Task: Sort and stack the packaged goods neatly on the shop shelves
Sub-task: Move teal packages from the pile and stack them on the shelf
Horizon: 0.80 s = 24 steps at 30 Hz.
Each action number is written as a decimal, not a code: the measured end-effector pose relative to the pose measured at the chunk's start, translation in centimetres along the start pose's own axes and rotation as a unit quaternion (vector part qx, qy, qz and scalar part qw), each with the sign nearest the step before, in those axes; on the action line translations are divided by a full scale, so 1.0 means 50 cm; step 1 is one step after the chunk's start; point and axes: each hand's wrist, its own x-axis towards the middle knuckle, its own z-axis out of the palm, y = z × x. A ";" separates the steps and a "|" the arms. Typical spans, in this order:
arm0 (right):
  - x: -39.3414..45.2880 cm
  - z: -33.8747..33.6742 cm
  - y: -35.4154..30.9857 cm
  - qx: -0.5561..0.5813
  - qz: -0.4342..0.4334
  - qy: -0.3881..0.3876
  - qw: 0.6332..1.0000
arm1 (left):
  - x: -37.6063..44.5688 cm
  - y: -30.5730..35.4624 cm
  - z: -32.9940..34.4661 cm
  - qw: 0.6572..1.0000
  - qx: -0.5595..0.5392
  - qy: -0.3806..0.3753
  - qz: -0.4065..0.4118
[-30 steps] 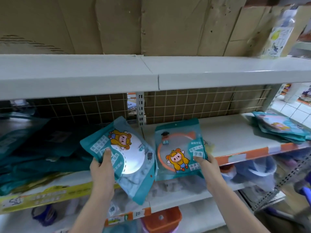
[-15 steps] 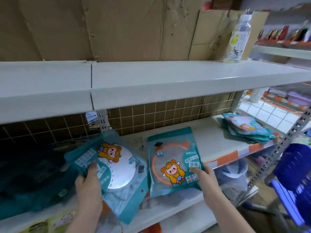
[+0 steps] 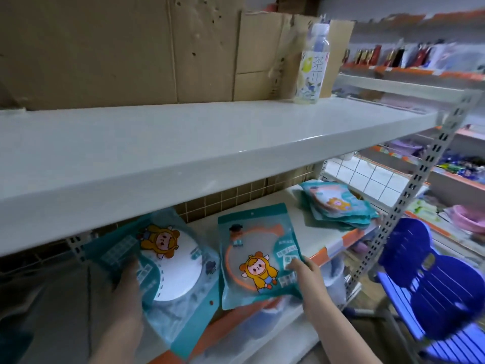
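While the left hand [image 3: 126, 290] grips a teal plastic packet with a white disc inside [image 3: 168, 271] by its left edge, thumb across the front, the right hand [image 3: 305, 274] pinches a teal plastic packet with an orange ring inside [image 3: 258, 256] at its lower right corner, both held at the front of the white metal shelf [image 3: 304, 219], where a stack of matching teal packets [image 3: 338, 206] lies well apart to the right, near a blue plastic chair [image 3: 430, 285]

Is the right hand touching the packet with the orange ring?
Touching: the head view shows the right hand pinching the orange-ring packet at its right edge, thumb on front.
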 end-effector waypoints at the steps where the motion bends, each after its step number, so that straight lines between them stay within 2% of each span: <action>1: 0.015 -0.005 -0.007 0.005 0.001 0.002 1.000 | -0.008 0.003 0.013 1.000 0.002 0.006 0.008; 4: 0.064 -0.023 -0.031 0.017 -0.002 0.006 1.000 | -0.028 0.002 0.052 0.999 0.007 0.027 0.032; 9: 0.173 -0.078 -0.076 0.017 -0.014 -0.007 1.000 | -0.067 -0.021 0.146 0.997 -0.028 0.068 0.009; 16: 0.364 -0.240 -0.160 0.013 -0.040 0.013 0.999 | -0.151 -0.095 0.349 0.990 -0.092 0.095 -0.054; 19: 0.446 -0.311 -0.197 -0.034 -0.058 0.029 0.997 | -0.162 -0.150 0.411 0.982 -0.105 0.142 -0.059; 24: 0.566 -0.391 -0.273 -0.071 -0.076 0.040 0.994 | -0.220 -0.202 0.512 0.986 -0.105 0.123 -0.024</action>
